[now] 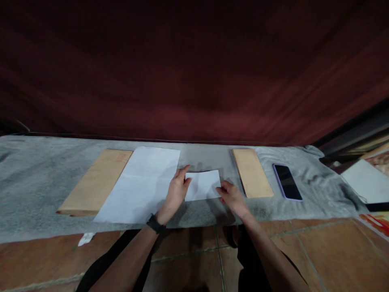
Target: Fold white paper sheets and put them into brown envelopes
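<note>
A folded white sheet of paper lies in front of me, low over the grey cloth. My right hand pinches its right edge between thumb and fingers. At the left edge is my left hand, thumb and forefinger spread apart; whether it touches the paper is hard to tell. Larger white sheets, with a faint crease across them, lie to the left, partly behind my left wrist. They overlap a stack of brown envelopes. On the right rests a narrower stack of brown envelopes.
A phone in a purple case lies right of the narrow envelopes. The grey cloth covers the long work surface, with a dark red curtain behind it. Papers sit at far right. A white scrap is on the tiled floor.
</note>
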Motion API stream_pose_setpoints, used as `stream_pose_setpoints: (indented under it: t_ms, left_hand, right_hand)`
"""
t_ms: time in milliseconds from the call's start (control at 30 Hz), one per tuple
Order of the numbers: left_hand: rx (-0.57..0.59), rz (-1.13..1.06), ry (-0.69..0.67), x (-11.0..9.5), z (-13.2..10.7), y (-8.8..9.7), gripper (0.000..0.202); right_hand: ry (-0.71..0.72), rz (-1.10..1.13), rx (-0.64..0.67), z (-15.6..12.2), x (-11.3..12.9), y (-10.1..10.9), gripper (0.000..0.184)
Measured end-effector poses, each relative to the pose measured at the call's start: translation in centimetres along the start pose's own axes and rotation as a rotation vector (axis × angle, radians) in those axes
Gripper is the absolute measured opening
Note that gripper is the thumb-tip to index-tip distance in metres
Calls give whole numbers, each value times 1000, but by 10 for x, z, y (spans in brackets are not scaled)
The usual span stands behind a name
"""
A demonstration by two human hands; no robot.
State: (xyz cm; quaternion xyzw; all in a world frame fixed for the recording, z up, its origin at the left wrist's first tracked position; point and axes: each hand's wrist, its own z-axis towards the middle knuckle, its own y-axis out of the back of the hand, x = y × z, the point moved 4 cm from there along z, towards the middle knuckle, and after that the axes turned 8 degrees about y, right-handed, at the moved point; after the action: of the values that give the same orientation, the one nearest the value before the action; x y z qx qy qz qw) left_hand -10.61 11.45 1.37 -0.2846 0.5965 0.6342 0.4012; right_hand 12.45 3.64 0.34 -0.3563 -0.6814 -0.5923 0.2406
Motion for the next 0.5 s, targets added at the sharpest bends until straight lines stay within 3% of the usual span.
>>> stream_pose_setpoints:
  t_ms: [333,433,500]
  left_hand:
    - [-95,183,-93,-2,3,-6,43]
    - [-133,319,-168,-9,-9,-11,39]
    - [-89,417,-228,-17,-24,-20,40]
  right_hand:
    - [-20,-349,-6,5,12,7,15]
    - [-31,-420,-7,-2,14,9,16]
    - [-17,-447,-54,-7,15,10,19]
